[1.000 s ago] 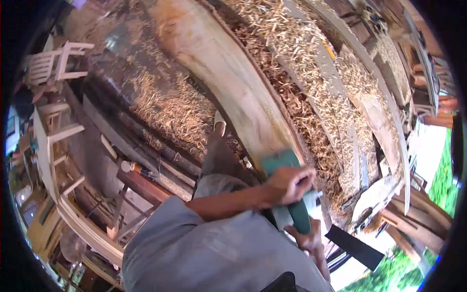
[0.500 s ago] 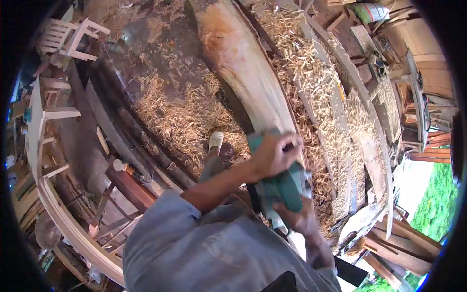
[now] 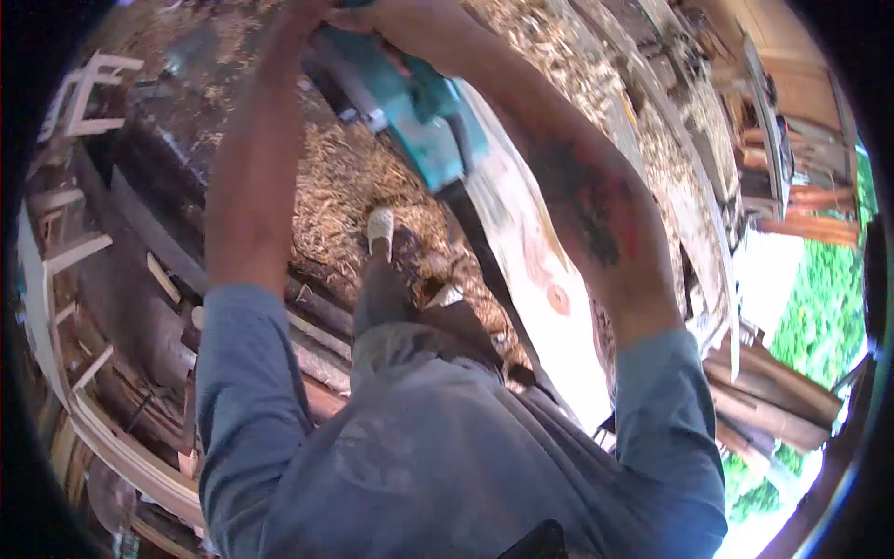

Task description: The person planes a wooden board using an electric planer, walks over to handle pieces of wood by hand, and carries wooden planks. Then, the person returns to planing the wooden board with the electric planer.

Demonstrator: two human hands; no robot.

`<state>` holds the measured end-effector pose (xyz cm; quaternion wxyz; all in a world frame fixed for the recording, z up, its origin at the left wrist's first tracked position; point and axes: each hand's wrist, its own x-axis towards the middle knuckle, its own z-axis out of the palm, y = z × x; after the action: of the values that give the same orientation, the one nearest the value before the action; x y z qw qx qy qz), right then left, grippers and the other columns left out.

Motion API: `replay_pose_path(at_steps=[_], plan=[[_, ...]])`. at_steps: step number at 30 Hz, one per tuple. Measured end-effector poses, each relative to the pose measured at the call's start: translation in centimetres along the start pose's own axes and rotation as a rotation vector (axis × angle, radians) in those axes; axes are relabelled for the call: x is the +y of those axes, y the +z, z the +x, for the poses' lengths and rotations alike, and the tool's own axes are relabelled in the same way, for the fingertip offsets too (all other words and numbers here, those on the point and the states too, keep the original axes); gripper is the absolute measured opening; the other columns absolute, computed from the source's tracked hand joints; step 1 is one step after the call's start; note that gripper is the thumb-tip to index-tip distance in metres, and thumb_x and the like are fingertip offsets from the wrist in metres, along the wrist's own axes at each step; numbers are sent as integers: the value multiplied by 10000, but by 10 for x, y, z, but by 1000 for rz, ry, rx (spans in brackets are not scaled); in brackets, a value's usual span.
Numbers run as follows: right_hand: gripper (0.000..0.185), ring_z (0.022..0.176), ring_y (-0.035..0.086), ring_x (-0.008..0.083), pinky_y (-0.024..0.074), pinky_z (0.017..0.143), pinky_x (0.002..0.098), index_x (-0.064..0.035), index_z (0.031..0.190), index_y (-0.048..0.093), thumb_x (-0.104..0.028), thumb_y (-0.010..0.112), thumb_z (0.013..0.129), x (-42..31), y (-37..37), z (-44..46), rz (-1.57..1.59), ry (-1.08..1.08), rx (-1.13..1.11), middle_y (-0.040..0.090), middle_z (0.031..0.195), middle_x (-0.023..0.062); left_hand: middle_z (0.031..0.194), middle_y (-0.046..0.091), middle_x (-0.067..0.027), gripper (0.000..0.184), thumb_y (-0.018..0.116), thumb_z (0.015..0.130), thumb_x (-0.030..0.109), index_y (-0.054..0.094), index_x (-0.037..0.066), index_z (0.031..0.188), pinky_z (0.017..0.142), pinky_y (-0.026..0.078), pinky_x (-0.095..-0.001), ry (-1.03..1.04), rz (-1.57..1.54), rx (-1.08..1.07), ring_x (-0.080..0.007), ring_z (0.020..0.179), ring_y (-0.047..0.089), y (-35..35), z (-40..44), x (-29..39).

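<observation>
A green electric planer [image 3: 428, 130] lies on a long, pale wooden plank [image 3: 535, 270], well forward of my body at the top of the view. My right hand [image 3: 410, 23] is closed around the planer's upper part, its fingers partly hidden. At the top edge my left hand [image 3: 315, 11] is at the planer's front end, apparently gripping it, though the frame cuts off most of its fingers. Both arms stretch forward, one on each side of the tool.
Wood shavings [image 3: 340, 186] cover the ground around my feet. More boards strewn with shavings lie right of the plank. Wooden frames [image 3: 65, 252] stand along the left, and stacked timber [image 3: 773, 401] lies at the lower right.
The planer and both hands have moved forward along the plank, away from my body, toward the top of the view. The plank's near part is now uncovered.
</observation>
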<state>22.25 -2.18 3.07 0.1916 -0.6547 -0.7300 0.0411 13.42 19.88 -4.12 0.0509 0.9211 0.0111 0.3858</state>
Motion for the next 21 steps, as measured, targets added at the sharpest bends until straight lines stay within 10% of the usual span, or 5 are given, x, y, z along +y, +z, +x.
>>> replay_pose_path(at_steps=[5, 7, 10, 11, 21], plan=[[381, 656, 617, 252, 471, 610, 443, -93, 1045, 673, -447, 647, 906, -58, -31, -102, 225, 179, 87, 599, 688, 120, 975, 699, -118, 255, 695, 840, 261, 693, 38, 963, 798, 535, -365, -674, -579, -76, -243, 881, 675, -17, -5, 148], [354, 551, 573, 169, 455, 564, 358, -72, 918, 675, -423, 651, 885, -103, -62, -176, 413, 485, 27, 544, 537, 67, 927, 709, -111, 229, 710, 812, 251, 694, 48, 919, 764, 542, -357, -677, -684, -135, -233, 826, 689, -20, -10, 233], [322, 677, 646, 214, 519, 673, 350, -78, 1104, 651, -226, 738, 832, -155, -74, -322, 531, 786, 63, 683, 882, 87, 905, 716, -91, 191, 703, 827, 222, 690, 59, 925, 757, 546, -345, -619, -1010, -133, -222, 826, 698, -23, -29, 384], [427, 985, 671, 315, 523, 875, 413, -84, 1194, 649, -332, 726, 856, -179, -95, -370, 560, 933, -158, 693, 1079, 162, 886, 704, -112, 196, 706, 831, 213, 681, 54, 943, 750, 541, -365, -673, -1059, -165, -247, 806, 691, -37, -28, 439], [340, 592, 565, 112, 473, 521, 339, 16, 896, 665, -282, 800, 803, -355, -129, -684, 568, 1407, -194, 649, 679, 71, 825, 625, -141, 125, 700, 845, 62, 661, 31, 960, 666, 525, -432, -337, -1540, -395, -314, 742, 650, -50, -112, 767]])
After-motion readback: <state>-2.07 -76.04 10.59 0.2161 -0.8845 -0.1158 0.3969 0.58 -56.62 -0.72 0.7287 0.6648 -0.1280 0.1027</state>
